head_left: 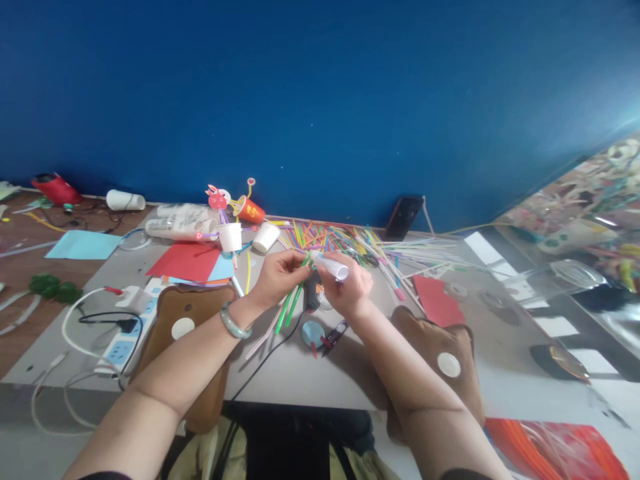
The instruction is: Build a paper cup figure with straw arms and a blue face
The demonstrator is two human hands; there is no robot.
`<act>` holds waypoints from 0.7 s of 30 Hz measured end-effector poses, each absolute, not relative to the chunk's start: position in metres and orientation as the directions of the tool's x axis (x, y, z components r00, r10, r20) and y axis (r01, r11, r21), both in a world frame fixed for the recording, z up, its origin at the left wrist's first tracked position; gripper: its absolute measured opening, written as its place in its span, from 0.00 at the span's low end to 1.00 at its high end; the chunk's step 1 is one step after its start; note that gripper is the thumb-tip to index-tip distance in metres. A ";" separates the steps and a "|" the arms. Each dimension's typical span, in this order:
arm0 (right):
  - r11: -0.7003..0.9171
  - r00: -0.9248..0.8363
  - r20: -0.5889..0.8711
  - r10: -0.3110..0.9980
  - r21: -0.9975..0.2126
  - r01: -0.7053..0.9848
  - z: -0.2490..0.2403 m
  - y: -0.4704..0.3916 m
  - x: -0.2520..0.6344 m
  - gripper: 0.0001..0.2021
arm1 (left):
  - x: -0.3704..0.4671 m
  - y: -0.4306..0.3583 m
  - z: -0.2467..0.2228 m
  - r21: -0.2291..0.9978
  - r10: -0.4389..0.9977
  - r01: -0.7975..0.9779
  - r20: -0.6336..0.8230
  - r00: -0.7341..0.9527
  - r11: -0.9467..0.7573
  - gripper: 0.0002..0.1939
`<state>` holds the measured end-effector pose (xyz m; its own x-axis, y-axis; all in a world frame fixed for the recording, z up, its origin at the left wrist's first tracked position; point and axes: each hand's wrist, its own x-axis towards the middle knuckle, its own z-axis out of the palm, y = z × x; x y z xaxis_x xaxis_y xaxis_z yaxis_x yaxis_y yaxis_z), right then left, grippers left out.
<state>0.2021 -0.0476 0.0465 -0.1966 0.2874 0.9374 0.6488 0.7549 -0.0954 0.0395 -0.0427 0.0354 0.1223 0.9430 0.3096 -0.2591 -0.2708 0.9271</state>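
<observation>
Near the middle of the table, my left hand [281,275] pinches green straws [289,308] that slant down toward the front. Right beside it, my right hand [351,285] is wrapped round a rolled white paper [337,268], its open end facing me. The fingertips of both hands nearly meet where the straws and the roll come together. Just below them lies a black glue gun [313,291] with its cable running forward. A light blue disc [313,333] and dark scissors [335,337] rest in front of the hands.
Colourful straws [330,237] spread along the blue wall. White cups [230,237] and a red cup [250,211] stand or lie behind. Brown cushions [187,347] flank the work area. A power strip [120,348] is at left, a phone [403,217] leans at the wall.
</observation>
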 end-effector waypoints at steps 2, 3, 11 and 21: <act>0.756 -0.176 0.925 0.337 -0.154 0.636 0.049 -0.046 0.204 0.10 | 0.040 -0.045 0.037 0.932 0.943 -0.257 0.300 0.144 -0.257 0.14; 0.750 -0.142 0.909 0.391 -0.225 0.622 0.051 -0.046 0.205 0.10 | 0.040 -0.046 0.038 0.935 0.944 -0.258 0.290 0.160 -0.244 0.14; 0.261 0.126 0.233 0.964 -0.916 -0.305 0.073 -0.039 0.202 0.19 | 0.036 -0.039 0.036 0.952 0.971 -0.230 0.224 0.085 -0.200 0.13; 0.169 -0.019 0.192 0.981 -0.905 -0.391 0.081 -0.042 0.207 0.10 | 0.037 -0.034 0.032 0.940 0.979 -0.303 0.189 0.076 -0.158 0.16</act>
<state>0.2065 -0.0417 0.0806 -0.0189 0.9813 0.1916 -0.3910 0.1691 -0.9047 0.0369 -0.0337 0.0322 0.0761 0.9791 0.1886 -0.3026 -0.1575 0.9400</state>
